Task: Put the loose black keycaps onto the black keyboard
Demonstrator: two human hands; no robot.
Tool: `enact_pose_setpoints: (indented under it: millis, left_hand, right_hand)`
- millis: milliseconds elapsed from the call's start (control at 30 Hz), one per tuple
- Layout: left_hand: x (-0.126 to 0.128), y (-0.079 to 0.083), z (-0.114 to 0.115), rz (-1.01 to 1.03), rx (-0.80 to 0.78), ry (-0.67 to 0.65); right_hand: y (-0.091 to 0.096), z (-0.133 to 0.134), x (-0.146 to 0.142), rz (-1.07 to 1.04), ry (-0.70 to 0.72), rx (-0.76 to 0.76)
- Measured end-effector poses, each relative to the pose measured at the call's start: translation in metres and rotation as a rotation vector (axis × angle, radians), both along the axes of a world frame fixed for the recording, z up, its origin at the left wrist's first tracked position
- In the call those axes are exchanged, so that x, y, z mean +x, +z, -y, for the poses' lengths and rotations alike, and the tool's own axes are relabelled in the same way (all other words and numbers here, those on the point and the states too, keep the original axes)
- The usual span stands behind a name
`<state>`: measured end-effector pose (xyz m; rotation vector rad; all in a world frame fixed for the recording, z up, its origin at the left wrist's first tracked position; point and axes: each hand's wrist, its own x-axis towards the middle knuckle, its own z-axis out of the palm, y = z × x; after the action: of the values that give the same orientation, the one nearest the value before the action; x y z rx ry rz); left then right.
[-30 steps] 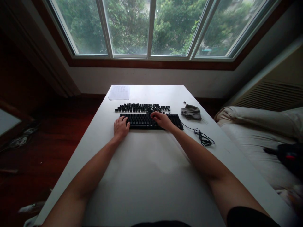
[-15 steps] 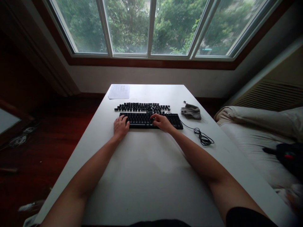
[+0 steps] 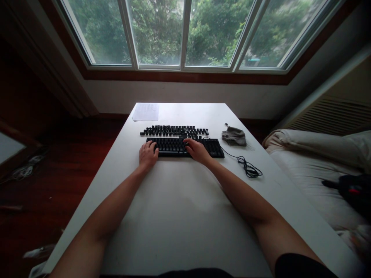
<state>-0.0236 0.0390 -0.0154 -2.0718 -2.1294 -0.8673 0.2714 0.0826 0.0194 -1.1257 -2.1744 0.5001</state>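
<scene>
A black keyboard (image 3: pixel 171 145) lies across the white table, its far side close to rows of loose black keycaps (image 3: pixel 171 130). My left hand (image 3: pixel 148 155) grips the keyboard's left end, fingers over the top and thumb along the side. Over the keys right of the middle is my right hand (image 3: pixel 197 150), index finger stretched forward and thumb a little apart from it. Nothing shows between those fingers, though the tips are small against the black keys. Part of the keyboard is hidden under the right hand.
A grey cloth pouch (image 3: pixel 233 136) lies to the right of the keycaps. In front of it is a bundled black cable (image 3: pixel 249 168) that leads from the keyboard. A sheet of paper (image 3: pixel 145 112) rests at the table's far left corner. A bed (image 3: pixel 301 170) stands on the right.
The fingers of my right hand have shifted slightly left and away from me over the keys, and the index finger is straighter. My left hand and the keyboard stay in place.
</scene>
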Motion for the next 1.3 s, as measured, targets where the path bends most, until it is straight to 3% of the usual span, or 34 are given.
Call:
enact_pose_setpoints:
  millis: [667,1300]
  left_hand:
    - [0.0,0.0,0.0,0.0,-0.004,-0.006]
    - [0.001,-0.001,0.0,-0.022,0.005,-0.002]
  right_hand:
    - [-0.009,-0.011,0.008,0.118,0.062,0.015]
    - [-0.004,-0.011,0.0,0.191,0.065,0.045]
